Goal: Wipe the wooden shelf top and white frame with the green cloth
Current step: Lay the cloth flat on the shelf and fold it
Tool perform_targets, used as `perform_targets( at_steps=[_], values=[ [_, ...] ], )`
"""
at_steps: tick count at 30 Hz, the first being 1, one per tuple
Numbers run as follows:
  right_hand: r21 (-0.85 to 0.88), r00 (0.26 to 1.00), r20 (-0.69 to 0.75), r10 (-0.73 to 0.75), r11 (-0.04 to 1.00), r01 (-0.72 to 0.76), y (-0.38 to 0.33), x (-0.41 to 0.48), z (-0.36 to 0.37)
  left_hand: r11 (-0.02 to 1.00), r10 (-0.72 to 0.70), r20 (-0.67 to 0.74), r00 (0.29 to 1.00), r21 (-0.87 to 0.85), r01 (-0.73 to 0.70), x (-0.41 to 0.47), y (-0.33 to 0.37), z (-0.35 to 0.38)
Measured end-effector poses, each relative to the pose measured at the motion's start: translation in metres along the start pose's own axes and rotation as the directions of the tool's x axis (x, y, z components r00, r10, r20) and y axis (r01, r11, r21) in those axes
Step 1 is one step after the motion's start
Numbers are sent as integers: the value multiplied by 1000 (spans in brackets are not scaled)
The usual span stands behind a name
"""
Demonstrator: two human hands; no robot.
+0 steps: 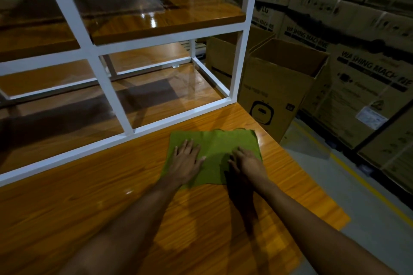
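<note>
1. A flat green square cloth (220, 145) lies spread on the glossy orange-brown wooden shelf top (107, 198), near that top's right edge and just in front of the lower bar of the white-painted metal frame (67, 156).
2. The left hand (185, 161) lies palm down on the left part of the cloth, its fingers straight and slightly spread, pointing toward the frame.
3. The right hand (248, 163) rests on the lower right part of the cloth with its knuckles up and its fingers bent toward the fabric; whether they pinch the cloth or only press on it cannot be told.
4. Both bare forearms reach in from the bottom of the view, over the shelf top.
5. The frame stands on the wooden top as open square bays, and a higher wooden shelf board (167, 15) sits in its upper part.
6. To the right, beside the shelf, an open-topped brown cardboard box (279, 96) stands on the grey floor (324, 176).
7. Behind it, stacked cardboard cartons (368, 78) printed "WASHING MACHINE" form a wall.
8. A yellow line (335, 156) runs along the floor in front of the cartons.
</note>
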State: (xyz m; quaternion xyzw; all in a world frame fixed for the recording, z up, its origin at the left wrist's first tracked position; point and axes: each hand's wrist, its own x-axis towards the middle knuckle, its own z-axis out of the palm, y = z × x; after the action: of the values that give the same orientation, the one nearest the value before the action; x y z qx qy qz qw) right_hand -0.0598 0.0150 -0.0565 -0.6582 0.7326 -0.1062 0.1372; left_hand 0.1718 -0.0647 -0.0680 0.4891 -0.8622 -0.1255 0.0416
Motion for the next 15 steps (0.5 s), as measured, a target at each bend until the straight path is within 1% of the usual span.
perform_targets(
  at_steps=[4, 7, 9, 11, 15],
  values=[
    [95, 987, -139, 79, 993, -66, 13, 18, -23, 997, -44, -132, 990, -75, 34, 27, -16, -21],
    [179, 961, -184, 204, 969, -172, 20, 36, -39, 999, -11, -185, 983, -44, 3, 43, -33, -42],
    [246, 941, -200, 273, 944, -221, 27, 50, -45, 1000, -12, -179, 984, -26, 7, 53, -41, -57],
    [304, 917, -208, 341, 914, -271, 34, 62, -48, 999, -41, -137, 990, -26, 38, 61, -49, -65],
    [412, 866, -156, 475, 828, -380, 42, 85, -48, 994, -89, -66, 994, -69, 84, 73, -69, -61]
  ],
)
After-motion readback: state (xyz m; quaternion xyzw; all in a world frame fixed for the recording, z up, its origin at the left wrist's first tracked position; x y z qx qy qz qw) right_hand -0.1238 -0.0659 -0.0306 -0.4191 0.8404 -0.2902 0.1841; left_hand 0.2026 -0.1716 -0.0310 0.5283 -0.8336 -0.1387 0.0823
